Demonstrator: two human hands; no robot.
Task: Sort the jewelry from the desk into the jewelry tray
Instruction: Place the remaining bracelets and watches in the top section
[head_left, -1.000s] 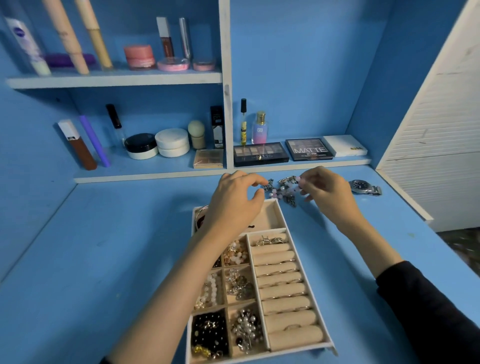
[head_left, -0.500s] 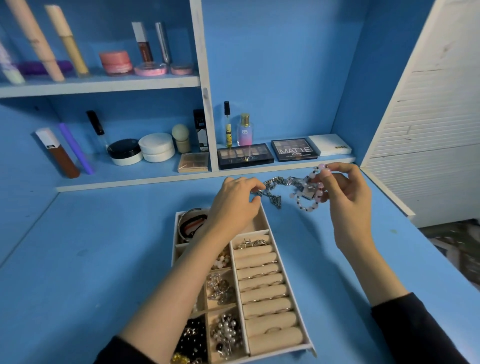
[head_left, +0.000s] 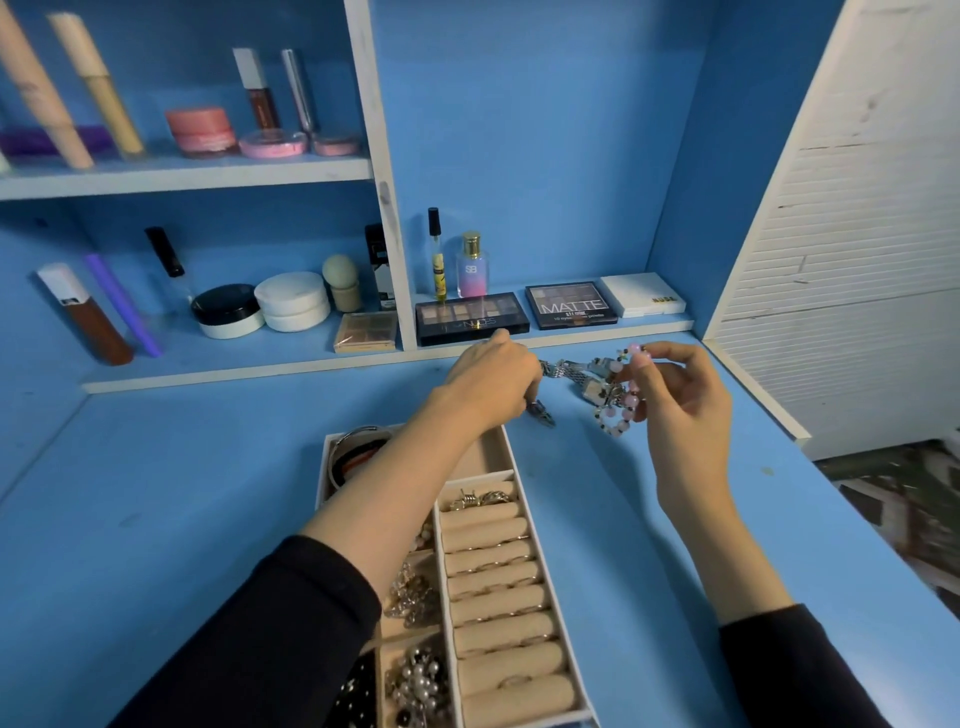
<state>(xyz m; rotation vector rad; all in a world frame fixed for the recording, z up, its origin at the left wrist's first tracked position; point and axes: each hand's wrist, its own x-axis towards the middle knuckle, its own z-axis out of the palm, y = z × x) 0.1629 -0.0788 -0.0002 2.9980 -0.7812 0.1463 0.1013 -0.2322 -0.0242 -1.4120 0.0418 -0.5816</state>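
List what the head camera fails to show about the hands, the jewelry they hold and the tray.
- Left hand: seen from the back; its own knuckles hide the fingertips and how they grip the silver watch band.
- Silver watch band and pink bead bracelet: tangled and small, so the separate pieces cannot be counted.
- Jewelry tray: the left forearm covers its left compartments, and the bottom edge cuts off its near end.

Left hand (head_left: 493, 384) grips silver watch (head_left: 571, 370), right hand (head_left: 680, 395) pinches pink bracelet (head_left: 621, 422).
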